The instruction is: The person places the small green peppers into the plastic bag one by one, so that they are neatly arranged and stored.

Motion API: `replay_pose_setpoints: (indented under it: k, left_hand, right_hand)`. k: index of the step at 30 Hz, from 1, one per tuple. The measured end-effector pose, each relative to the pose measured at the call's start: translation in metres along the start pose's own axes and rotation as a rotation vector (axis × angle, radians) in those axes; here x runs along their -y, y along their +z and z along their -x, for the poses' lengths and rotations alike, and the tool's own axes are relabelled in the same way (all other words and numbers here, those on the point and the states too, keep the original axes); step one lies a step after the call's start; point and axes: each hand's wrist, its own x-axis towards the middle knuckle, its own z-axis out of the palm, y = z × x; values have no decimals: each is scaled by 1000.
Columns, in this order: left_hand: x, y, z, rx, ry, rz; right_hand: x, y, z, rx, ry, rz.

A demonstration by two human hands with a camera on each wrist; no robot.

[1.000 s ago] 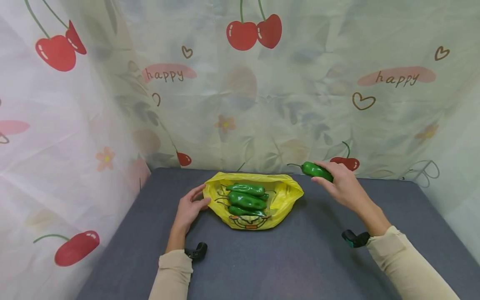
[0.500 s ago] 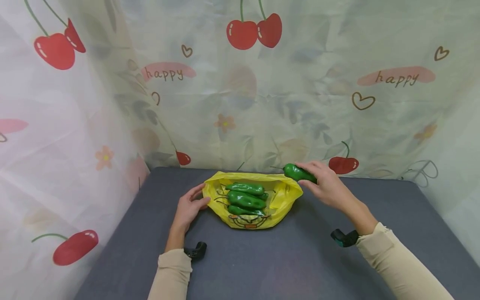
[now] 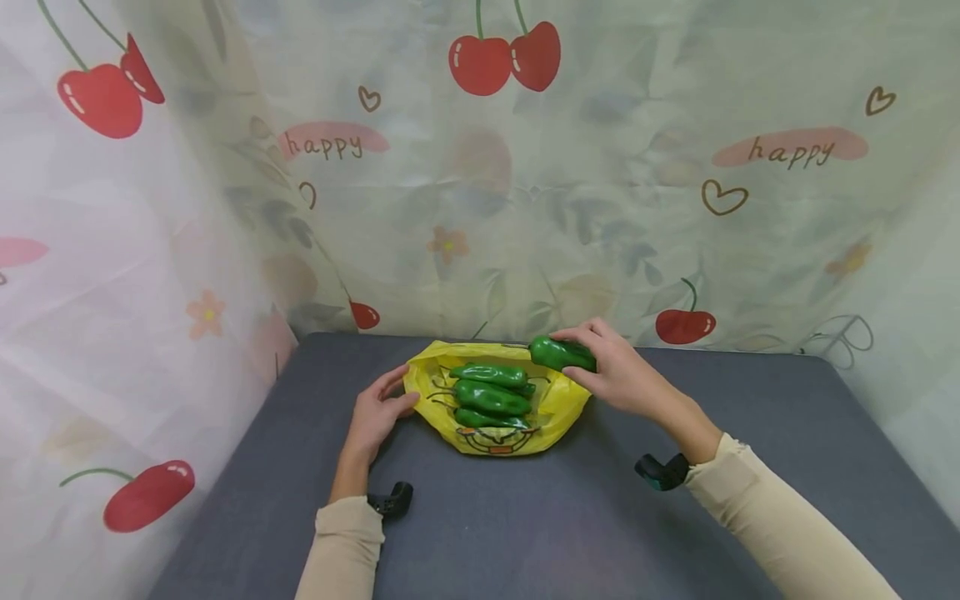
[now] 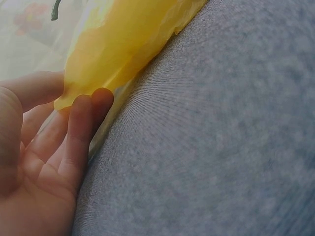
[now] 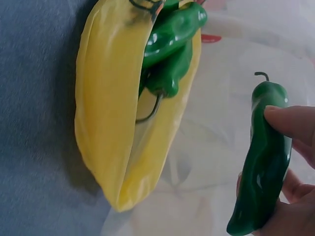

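Observation:
A yellow plastic bag (image 3: 558, 421) lies with its mouth open on the dark grey table, a dark printed design on its front. Several glossy green peppers (image 3: 491, 398) with thin curved stems are stacked inside it. At the bag's left end, my left hand (image 3: 377, 418) pinches the edge; the left wrist view has the thumb and fingertips against the yellow film (image 4: 113, 54). My right hand (image 3: 618, 371) grips another green pepper (image 3: 558, 353) above the bag's right side, stem pointing left. In the right wrist view this pepper (image 5: 263, 162) is held apart from the bag (image 5: 108, 108).
The grey table (image 3: 495, 525) extends in front of the bag and to both sides. Behind it hangs a pale curtain (image 3: 480, 208) printed with cherries and hearts, and another curtain stands along the left. Black wrist cameras (image 3: 663, 472) are strapped to both wrists.
My right hand has carried its pepper leftward and slightly down, from right of the bag to over its right side. My left hand has stayed at the bag's left end.

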Motion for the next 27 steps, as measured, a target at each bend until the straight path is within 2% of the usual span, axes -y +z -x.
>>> replay_pose_setpoints:
  k: [13,22,27]
  left_hand:
    - [0,-1,2,-2,6,2]
    - [-2,-1,1,-7,3,5]
    - [0,-1,1,-5,-1,8]
  right_hand:
    - [23,20,-14,57,-48,-59]
    - [35,34,-24,146,-96,-79]
    - [40,41,-30,197,-89,-89]
